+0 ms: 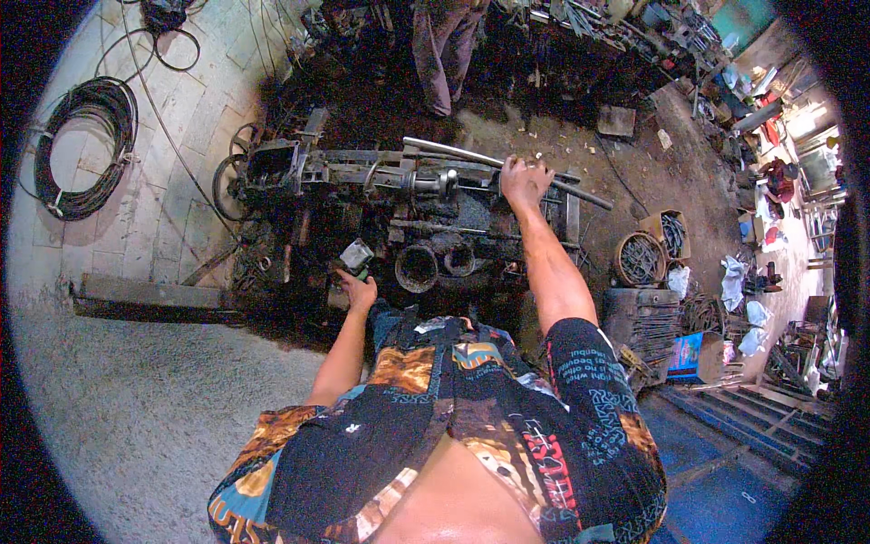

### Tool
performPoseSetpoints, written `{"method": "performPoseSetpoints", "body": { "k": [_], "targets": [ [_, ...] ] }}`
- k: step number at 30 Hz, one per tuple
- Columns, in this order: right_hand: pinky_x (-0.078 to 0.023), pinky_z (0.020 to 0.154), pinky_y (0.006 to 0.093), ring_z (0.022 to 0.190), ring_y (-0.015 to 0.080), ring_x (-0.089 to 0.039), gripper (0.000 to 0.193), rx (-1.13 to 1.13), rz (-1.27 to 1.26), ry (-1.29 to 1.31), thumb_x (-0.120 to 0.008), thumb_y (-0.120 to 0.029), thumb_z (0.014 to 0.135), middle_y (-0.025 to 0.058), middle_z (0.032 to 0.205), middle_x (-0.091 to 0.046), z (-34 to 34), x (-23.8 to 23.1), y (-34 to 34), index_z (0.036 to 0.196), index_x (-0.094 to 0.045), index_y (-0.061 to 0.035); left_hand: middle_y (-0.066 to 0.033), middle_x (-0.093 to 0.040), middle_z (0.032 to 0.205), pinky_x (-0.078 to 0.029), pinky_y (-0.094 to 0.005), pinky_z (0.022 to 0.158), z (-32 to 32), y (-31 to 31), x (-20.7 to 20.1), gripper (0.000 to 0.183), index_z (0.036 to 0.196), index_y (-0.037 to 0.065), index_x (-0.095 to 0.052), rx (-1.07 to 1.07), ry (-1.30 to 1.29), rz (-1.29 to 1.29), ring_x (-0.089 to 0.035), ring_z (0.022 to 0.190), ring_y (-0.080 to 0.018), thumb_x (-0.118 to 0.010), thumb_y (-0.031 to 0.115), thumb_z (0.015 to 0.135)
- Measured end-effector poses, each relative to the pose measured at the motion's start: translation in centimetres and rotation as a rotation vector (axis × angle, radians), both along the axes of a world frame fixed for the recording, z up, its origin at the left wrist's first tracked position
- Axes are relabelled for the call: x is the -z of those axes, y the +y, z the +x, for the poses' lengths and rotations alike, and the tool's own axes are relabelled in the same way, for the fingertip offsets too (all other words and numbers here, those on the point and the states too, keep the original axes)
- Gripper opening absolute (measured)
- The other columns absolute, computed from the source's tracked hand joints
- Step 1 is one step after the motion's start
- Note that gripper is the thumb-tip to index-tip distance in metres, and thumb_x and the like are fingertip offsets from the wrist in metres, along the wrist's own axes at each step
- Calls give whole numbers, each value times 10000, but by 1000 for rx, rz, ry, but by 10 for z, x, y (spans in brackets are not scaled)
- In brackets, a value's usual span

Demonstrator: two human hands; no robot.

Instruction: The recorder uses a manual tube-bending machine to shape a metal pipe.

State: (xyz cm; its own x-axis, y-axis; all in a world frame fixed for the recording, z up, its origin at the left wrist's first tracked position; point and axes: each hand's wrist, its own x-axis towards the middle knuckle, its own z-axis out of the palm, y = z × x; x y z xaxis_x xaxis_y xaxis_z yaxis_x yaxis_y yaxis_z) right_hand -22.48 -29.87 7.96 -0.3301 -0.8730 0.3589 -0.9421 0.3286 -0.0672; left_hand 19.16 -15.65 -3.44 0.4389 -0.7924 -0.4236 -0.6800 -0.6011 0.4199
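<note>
In the head view, our right hand (526, 184) is on a long metal bar (453, 151) that slants across the far side of a dark, greasy machine (343, 170). The fingers bend over the bar, but we cannot tell whether they close right round it or only rest on top. The pale part of the bar shows to the left of the hand, and a darker length runs out to the right; with the hand covering the middle, we cannot tell whether they are one piece. Our left hand (359, 292) is lower and nearer our body, beside a small grey box (357, 251) with something green (363, 274) just below it, right at the fingers. We cannot tell whether this hand grips the green part or only touches it. A shiny round metal piece (448, 181) sits near the middle of the machine, and two round openings face us below it. A wheel (228, 188) stands at its left end. Beyond the machine we see another person's trousers (442, 56). A black cable coil (127, 150) hangs at the left, and a round basket (619, 263) of metal pieces stands at the right.
</note>
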Motion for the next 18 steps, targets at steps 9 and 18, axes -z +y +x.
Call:
{"method": "performPoseSetpoints", "body": {
  "k": [9,18],
  "targets": [
    [-302,958,542,1008,305,-540,386,62,-67,-62,-447,-356,858,110,896,-697,4,-8,2,804,-716,-85,-402,-199,1381,-248,-486,1080,-4,0,-13,1051,1411,-48,119,15,-20,-12,-260,1295,-485,-663,260,780],
    [-306,950,539,976,303,-564,393,72,52,-139,-431,-362,873,121,852,-697,8,-26,9,834,-718,-95,-397,-223,1377,-220,-478,1093,-8,0,-24,1043,1410,-57,118,14,-7,19,-250,1298,-495,-652,253,778]
  ]
}}
